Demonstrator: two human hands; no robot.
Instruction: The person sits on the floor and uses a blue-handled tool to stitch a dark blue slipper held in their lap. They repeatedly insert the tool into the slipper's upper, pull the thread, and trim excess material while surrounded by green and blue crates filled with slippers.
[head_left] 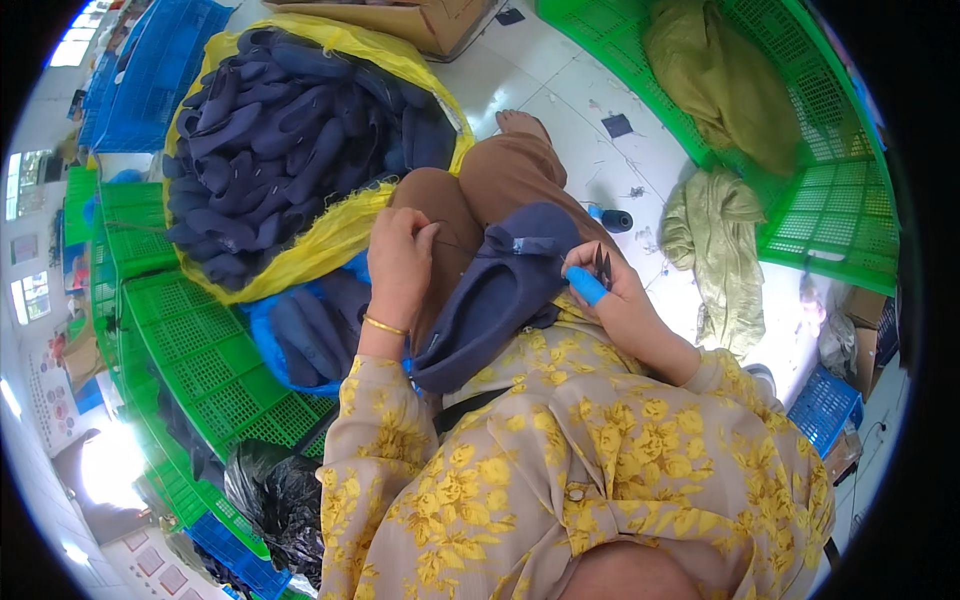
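Note:
A navy knitted shoe upper (490, 300) lies across my lap, its opening facing up and a small light tag-like patch on its strap. My right hand (622, 305) is at the upper's right end, closed on small dark thread snips (602, 264) whose points stick up past the fingers. Blue tape wraps one digit of that hand. Over my knee, left of the upper and apart from it, my left hand (400, 260) is held with fingers curled and thumb pressed in. Whatever it may pinch is too small to make out.
A yellow sack (350, 232) heaped with similar navy uppers stands ahead on the left. Beside my left arm, a blue bag (262, 335) holds more. Green crates (200, 350) line the left; another green crate (830, 225) with olive cloth stands right. A dark thread spool (618, 221) lies on the floor.

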